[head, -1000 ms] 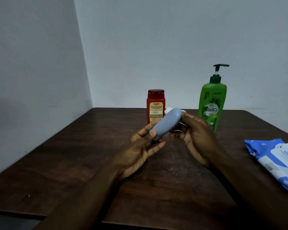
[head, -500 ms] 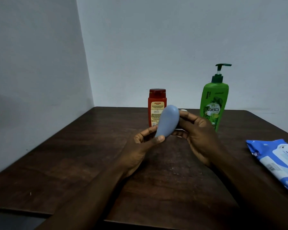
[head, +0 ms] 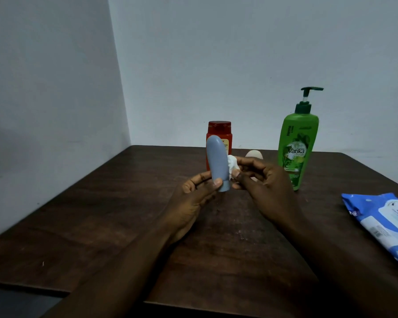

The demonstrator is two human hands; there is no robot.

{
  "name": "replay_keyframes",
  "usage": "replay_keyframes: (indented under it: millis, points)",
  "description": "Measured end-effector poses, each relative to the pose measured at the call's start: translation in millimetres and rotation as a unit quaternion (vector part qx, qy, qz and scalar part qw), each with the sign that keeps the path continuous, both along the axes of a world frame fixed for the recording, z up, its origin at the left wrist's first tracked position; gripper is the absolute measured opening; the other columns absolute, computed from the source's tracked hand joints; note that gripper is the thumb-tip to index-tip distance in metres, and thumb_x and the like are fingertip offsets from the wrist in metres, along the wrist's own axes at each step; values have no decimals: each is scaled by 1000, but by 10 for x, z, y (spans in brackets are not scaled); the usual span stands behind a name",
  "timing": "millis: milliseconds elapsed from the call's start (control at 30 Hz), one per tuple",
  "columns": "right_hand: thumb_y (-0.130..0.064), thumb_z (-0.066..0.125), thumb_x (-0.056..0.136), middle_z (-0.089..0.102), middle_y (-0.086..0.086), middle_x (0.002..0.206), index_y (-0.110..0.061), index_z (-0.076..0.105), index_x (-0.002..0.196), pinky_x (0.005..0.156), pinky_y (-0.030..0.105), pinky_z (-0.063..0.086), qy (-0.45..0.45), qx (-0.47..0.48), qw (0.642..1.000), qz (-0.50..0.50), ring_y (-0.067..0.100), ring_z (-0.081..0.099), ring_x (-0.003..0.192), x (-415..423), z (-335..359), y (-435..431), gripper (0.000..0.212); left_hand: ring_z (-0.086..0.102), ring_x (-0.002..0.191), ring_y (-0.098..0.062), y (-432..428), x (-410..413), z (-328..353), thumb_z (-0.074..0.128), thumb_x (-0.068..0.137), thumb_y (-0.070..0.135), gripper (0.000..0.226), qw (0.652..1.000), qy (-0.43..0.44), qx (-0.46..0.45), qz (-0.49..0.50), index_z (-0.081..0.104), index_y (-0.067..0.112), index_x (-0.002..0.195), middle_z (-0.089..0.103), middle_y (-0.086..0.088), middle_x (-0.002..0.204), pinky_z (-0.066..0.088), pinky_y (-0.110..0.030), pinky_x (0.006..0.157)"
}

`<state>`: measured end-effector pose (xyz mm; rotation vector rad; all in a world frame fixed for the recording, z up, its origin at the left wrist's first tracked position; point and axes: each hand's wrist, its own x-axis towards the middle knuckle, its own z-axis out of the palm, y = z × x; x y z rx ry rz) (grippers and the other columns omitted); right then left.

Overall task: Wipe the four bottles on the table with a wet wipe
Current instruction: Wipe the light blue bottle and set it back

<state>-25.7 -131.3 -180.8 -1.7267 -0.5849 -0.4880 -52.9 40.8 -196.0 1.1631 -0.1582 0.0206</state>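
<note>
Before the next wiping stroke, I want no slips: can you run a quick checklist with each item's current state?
1. Left hand grips the grey-blue bottle near its cap end: ok.
2. Right hand holds the wet wipe: ok.
3. Wipe touching the bottle's side: ok.
4. Red bottle and green Vatika pump bottle standing upright: ok.
5. Fourth, pale bottle mostly hidden behind the hand: cannot tell.
6. Wipes pack on the table: ok.

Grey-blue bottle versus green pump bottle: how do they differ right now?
The grey-blue bottle is held off the table in the left hand, cap end down; the green pump bottle stands untouched. The grey-blue bottle is plain and smaller; the green pump bottle is labelled, with a dispenser. Both are roughly upright.
</note>
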Motion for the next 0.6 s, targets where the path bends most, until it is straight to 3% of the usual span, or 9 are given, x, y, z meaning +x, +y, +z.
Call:
replay_keyframes:
  millis: [100, 300, 400, 600]
  points:
    - [-22, 72, 91, 69, -22, 100, -36, 68, 115, 74, 9, 52, -66, -82, 994, -36, -4, 66, 93, -39, 19, -16, 28, 74, 98, -17, 19, 17, 11, 71, 78, 18, 38, 999, 18, -31, 6, 64, 11, 116, 77, -5, 107, 61, -25, 77]
    - [-9, 80, 82, 66, -16, 92, -17, 79, 108, 74, 6, 45, -194, -158, 968, -33, -7, 62, 85, -25, -31, 11, 27, 76, 90, -17, 62, 30, 8, 72, 73, 14, 31, 996, 10, -72, 43, 66, 10, 104, 78, -8, 100, 62, -25, 73]
    - [-6, 78, 82, 66, -13, 93, -16, 79, 106, 75, 5, 44, -216, -155, 963, -41, -8, 61, 87, -3, -31, 4, 25, 76, 91, -18, 52, 5, 27, 73, 71, 10, 42, 995, 1, -86, 40, 63, 7, 112, 77, -11, 104, 62, -26, 75]
    - [-3, 72, 86, 70, -1, 92, -18, 78, 107, 70, 35, 59, -188, -99, 974, -77, 8, 66, 85, 31, -17, -20, 26, 73, 101, -20, 43, -30, 42, 73, 72, 10, 56, 997, 12, -72, 4, 59, 6, 125, 74, -11, 114, 61, -27, 79]
